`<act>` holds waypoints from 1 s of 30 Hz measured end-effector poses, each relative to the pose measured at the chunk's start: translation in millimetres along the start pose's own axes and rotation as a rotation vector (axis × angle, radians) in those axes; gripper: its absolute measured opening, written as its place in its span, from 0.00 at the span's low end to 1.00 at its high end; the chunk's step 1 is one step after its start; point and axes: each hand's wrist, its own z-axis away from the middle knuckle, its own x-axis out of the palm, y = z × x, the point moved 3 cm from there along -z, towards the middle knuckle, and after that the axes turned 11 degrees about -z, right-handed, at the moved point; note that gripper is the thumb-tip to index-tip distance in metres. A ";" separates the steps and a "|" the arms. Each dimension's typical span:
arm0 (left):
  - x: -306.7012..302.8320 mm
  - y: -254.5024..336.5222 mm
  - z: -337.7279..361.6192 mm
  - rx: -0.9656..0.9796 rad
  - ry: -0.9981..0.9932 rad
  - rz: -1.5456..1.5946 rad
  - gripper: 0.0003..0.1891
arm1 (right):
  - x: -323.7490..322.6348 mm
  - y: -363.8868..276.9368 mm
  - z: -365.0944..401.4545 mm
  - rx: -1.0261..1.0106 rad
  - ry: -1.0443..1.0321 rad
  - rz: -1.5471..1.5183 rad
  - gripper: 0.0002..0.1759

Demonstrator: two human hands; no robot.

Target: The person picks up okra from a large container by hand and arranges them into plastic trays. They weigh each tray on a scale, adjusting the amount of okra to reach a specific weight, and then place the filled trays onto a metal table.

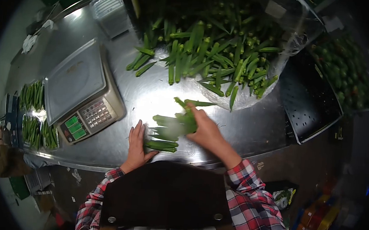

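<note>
Green okra pods (162,145) lie side by side in front of me on what looks like a clear, shallow tray (187,151). My right hand (209,129) is closed around several okra pods (185,119) above the right part of this row; glare blurs some of them. My left hand (136,149) rests at the row's left end with fingers stretched and thumb apart, holding nothing. Beyond my hands, a big heap of loose okra (223,53) spills from a clear plastic bag (247,101) onto the steel table (145,91).
A digital scale (85,93) stands to the left, with packed okra (34,96) past it. Stacked clear trays (110,9) sit at the back left. On the right are a black crate (312,98) and a pile of green produce (346,70). Another person's sleeve (8,161) shows far left.
</note>
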 end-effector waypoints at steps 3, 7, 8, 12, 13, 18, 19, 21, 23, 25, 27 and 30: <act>-0.9 0.6 3.2 -0.007 0.049 0.078 0.54 | 45.9 -4.3 0.0 -0.189 -0.062 0.158 0.44; 7.9 -8.1 5.1 0.001 0.019 -0.016 0.55 | 57.7 -7.3 13.5 -0.301 -0.017 0.186 0.35; 8.9 -12.2 3.2 0.020 0.021 -0.060 0.55 | 57.9 -5.7 19.5 -0.372 -0.004 0.205 0.34; -0.1 -16.0 -15.4 0.098 -0.063 -0.143 0.52 | 64.8 14.3 41.5 -0.634 0.017 0.300 0.27; -6.8 -10.0 -23.0 0.149 -0.089 -0.160 0.49 | 65.4 16.7 46.5 -0.694 0.014 0.329 0.25; -8.3 -6.1 -35.9 0.202 -0.218 -0.129 0.41 | 40.5 28.9 50.5 -0.229 0.270 -0.093 0.17; -14.2 -6.1 -33.6 0.172 -0.161 -0.116 0.38 | 36.9 40.9 51.8 -0.047 0.353 -0.220 0.16; -15.5 -11.8 -25.9 -0.009 -0.080 -0.016 0.32 | 39.0 62.4 53.4 0.109 0.282 -0.214 0.17; -3.9 -25.2 -16.1 -0.311 -0.030 0.152 0.27 | 41.9 65.5 53.5 0.218 0.215 -0.247 0.19; 2.8 -26.5 -11.3 -0.390 -0.064 0.235 0.25 | 48.7 72.1 50.4 0.204 0.202 -0.257 0.18; 6.6 -29.3 -8.7 -0.422 -0.066 0.325 0.25 | 54.2 78.5 47.2 0.193 0.183 -0.287 0.18; -3.2 -28.8 -6.3 -0.442 -0.009 0.508 0.28 | 48.9 82.8 39.2 0.180 0.168 -0.386 0.17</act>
